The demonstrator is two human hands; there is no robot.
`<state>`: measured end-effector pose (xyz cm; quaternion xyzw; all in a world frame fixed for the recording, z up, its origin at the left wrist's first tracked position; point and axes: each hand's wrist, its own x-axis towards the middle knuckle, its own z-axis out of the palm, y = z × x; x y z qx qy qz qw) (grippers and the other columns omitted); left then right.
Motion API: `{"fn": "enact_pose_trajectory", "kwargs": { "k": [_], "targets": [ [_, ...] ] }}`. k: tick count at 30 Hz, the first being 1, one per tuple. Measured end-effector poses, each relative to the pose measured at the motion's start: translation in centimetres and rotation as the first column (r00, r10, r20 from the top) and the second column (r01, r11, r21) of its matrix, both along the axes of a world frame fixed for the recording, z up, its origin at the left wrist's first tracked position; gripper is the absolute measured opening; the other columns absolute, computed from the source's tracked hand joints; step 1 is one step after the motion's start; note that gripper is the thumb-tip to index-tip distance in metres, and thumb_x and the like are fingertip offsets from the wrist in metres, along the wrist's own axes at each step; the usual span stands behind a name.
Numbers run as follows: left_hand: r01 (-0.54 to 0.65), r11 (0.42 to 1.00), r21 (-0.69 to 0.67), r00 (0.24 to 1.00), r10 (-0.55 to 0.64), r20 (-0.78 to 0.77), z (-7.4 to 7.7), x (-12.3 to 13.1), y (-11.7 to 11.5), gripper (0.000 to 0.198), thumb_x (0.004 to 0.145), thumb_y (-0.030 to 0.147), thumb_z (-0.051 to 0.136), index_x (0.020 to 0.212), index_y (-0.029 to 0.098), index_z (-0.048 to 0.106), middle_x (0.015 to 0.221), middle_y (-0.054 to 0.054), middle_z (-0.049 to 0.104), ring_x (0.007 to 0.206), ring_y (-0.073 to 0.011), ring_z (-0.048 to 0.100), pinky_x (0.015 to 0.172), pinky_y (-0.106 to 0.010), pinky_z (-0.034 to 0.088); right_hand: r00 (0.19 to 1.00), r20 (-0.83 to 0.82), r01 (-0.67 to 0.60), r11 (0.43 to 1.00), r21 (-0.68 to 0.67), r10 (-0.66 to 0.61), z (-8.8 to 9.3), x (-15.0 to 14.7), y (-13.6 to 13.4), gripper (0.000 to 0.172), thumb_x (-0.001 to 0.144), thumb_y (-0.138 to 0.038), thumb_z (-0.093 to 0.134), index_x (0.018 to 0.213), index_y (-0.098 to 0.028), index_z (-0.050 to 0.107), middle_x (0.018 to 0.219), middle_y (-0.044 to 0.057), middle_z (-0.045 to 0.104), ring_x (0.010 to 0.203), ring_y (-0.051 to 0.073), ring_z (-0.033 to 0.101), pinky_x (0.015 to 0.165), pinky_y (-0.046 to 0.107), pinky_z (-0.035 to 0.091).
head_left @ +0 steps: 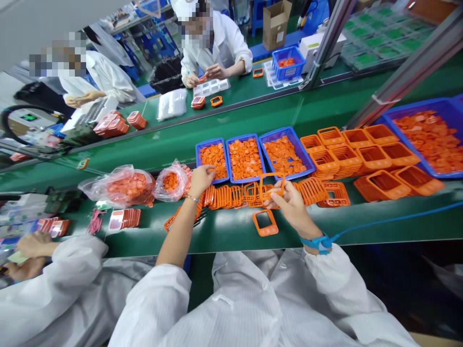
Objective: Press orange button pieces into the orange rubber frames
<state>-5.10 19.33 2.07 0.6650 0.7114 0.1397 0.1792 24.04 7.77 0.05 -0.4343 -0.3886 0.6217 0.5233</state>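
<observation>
My right hand (pixel 287 200) is closed on an orange plastic frame (pixel 272 175), held upright above the table. Below it, another orange frame (pixel 265 222) lies flat near the table's front edge. My left hand (pixel 203 177) is at the near left corner of a blue tray (pixel 197 154) of small orange parts (pixel 212 156). Its fingers are bent together at the parts; whatever is between the fingertips is too small to make out. A long row of leaning orange frames (pixel 226 196) runs between and behind my hands.
Two more blue trays (pixel 246 180) (pixel 311 168) hold orange parts. Stacked frames (pixel 361 140) and a large blue tray (pixel 437 174) stand right. Plastic bags (pixel 126 185) lie left. A blue cord (pixel 390 220) trails from my right wrist. A co-worker's hands (pixel 32 250) are at left; others work opposite.
</observation>
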Motion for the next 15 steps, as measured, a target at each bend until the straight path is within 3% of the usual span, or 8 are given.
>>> {"fn": "enact_pose_trajectory", "kwargs": {
  "k": [6,11,15],
  "targets": [
    [0.118,0.982,-0.144,0.972,-0.144,-0.185,-0.8,1.1,3.3,0.031,0.089,0.025,0.060,0.113,0.017,0.077,0.107,-0.015,0.077,0.105,-0.0304,0.069,0.097,-0.039,0.050,0.994,-0.109,0.001,0.996,0.090,0.008,0.7,0.0,-0.4,0.036,0.086,-0.042,0.073,0.094,-0.025,0.043,0.078,-0.008,0.060,0.056,0.009,0.066,0.053,0.022,0.055],
    [0.145,0.967,-0.208,0.954,-0.193,-0.230,-1.5,1.7,4.1,0.031,0.090,0.027,0.060,0.115,0.018,0.076,0.118,-0.014,0.075,0.111,-0.0288,0.068,0.100,-0.036,0.049,0.991,-0.129,0.057,0.991,0.119,-0.041,0.5,0.1,-0.3,0.036,0.084,-0.041,0.074,0.092,-0.025,0.043,0.071,-0.010,0.057,0.050,0.008,0.060,0.048,0.021,0.049],
    [0.126,0.959,-0.253,0.957,-0.184,-0.222,-1.9,1.6,5.0,0.029,0.087,0.025,0.063,0.112,0.016,0.075,0.115,-0.013,0.075,0.110,-0.0266,0.068,0.098,-0.032,0.049,0.995,-0.098,0.029,0.997,0.071,-0.022,0.3,-0.2,-0.2,0.039,0.082,-0.044,0.075,0.092,-0.025,0.043,0.069,-0.008,0.060,0.052,0.010,0.063,0.049,0.022,0.051]
  ]
}}
